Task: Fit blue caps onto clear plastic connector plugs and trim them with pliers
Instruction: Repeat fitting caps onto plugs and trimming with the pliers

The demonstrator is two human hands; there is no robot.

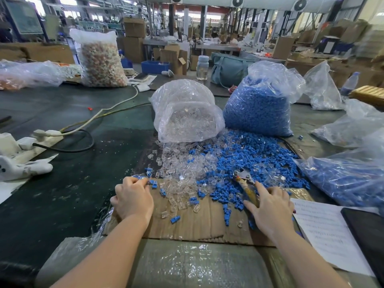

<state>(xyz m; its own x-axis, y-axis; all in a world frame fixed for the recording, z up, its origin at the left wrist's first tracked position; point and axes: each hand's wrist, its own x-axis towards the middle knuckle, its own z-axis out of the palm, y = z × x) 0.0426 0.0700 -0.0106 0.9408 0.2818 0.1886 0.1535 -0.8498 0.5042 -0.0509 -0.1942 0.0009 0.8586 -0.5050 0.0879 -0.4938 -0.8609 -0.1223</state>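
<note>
Hands mid-frame: left hand (pixel 133 197) pinches capped plug (pixel 139 178); right hand (pixel 270 206), fingers spread, reaches for pliers (pixel 246 183). Next: grip pliers, trim.

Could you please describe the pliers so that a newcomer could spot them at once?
Find the cardboard sheet in front of the person. On its right side, by the loose blue caps, lie the pliers under the right hand: the only metal tool, with a yellowish handle.
</note>
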